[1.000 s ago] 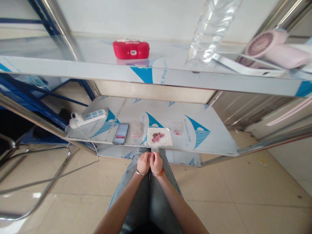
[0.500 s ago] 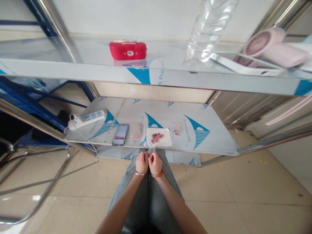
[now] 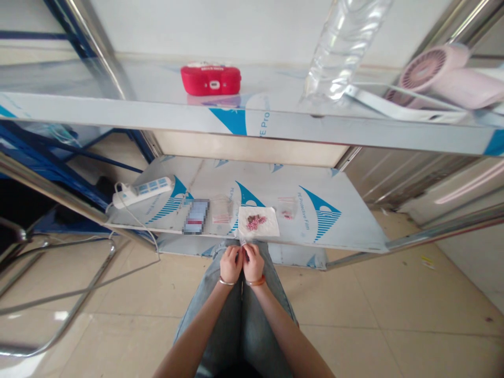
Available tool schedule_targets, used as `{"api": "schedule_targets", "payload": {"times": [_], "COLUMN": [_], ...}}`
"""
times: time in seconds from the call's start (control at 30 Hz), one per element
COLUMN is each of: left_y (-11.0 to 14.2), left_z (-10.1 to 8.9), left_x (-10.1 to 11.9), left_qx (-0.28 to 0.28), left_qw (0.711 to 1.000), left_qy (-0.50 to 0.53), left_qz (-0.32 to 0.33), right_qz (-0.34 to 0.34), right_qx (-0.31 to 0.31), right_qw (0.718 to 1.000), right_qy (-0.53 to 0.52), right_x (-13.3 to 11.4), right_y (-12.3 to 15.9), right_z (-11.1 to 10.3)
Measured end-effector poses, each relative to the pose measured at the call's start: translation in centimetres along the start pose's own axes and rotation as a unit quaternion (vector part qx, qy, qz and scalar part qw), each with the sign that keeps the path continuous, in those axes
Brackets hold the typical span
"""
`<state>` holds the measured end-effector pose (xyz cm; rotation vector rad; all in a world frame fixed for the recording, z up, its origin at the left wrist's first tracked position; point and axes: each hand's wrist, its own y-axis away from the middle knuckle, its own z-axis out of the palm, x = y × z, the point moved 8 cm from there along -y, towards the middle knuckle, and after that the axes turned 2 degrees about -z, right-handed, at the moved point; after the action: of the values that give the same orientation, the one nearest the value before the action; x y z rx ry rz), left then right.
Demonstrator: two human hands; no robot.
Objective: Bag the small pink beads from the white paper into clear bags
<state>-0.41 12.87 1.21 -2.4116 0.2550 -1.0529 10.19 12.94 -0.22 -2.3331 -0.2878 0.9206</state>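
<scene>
My left hand (image 3: pixel 230 263) and my right hand (image 3: pixel 253 262) are pressed close together over my knees, just in front of the lower shelf (image 3: pixel 346 226). Both have their fingers pinched on a small clear plastic bag (image 3: pixel 243 243) that sticks up between them. Right beyond the hands, a white paper (image 3: pixel 259 221) with a heap of small pink beads (image 3: pixel 254 221) lies at the shelf's front edge. Another small clear bag (image 3: pixel 287 208) with a few pink beads lies to its right, and an empty-looking clear bag (image 3: pixel 221 210) to its left.
A blurred phone-like object (image 3: pixel 196 216) and a white power strip (image 3: pixel 142 191) with its cable lie on the lower shelf's left. The upper shelf (image 3: pixel 165 113) carries a red case (image 3: pixel 211 80), a clear bottle (image 3: pixel 342 47) and a pink fan (image 3: pixel 444 76). Tiled floor surrounds my legs.
My hands stay together over my knees, shifting only slightly. The small clear bag now sticks up more visibly between the fingers.
</scene>
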Motion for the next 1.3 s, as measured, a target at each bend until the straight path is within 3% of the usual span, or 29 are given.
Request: {"api": "schedule_targets", "payload": {"times": [0.33,0.6,0.77,0.9,1.1,1.3], "left_y": [0.3,0.0,0.2,0.4,0.2,0.5], "left_z": [-0.1,0.5,1.2,1.8,1.5,1.3], "left_x": [0.8,0.5,0.5,0.9,1.3,1.7], "left_qx": [0.003,-0.005,-0.026,-0.061,-0.049,-0.051], "left_qw": [0.997,0.996,0.988,0.983,0.987,0.988], "left_qy": [-0.065,-0.087,-0.147,-0.167,-0.141,-0.122], "left_qz": [0.047,0.029,0.033,0.055,0.06,0.08], "right_qz": [0.025,0.078,0.052,0.024,0.006,0.067], "right_qx": [0.003,0.065,0.077,0.07,0.025,0.02], "right_qw": [1.0,0.994,0.994,0.995,0.997,0.997], "right_qy": [-0.004,-0.032,-0.057,-0.06,-0.069,0.015], "right_x": [0.8,1.3,1.1,0.9,0.3,0.7], "right_y": [0.3,-0.2,-0.1,0.1,0.2,0.8], "right_z": [0.1,-1.1,-1.4,-1.4,-1.2,-1.4]}}
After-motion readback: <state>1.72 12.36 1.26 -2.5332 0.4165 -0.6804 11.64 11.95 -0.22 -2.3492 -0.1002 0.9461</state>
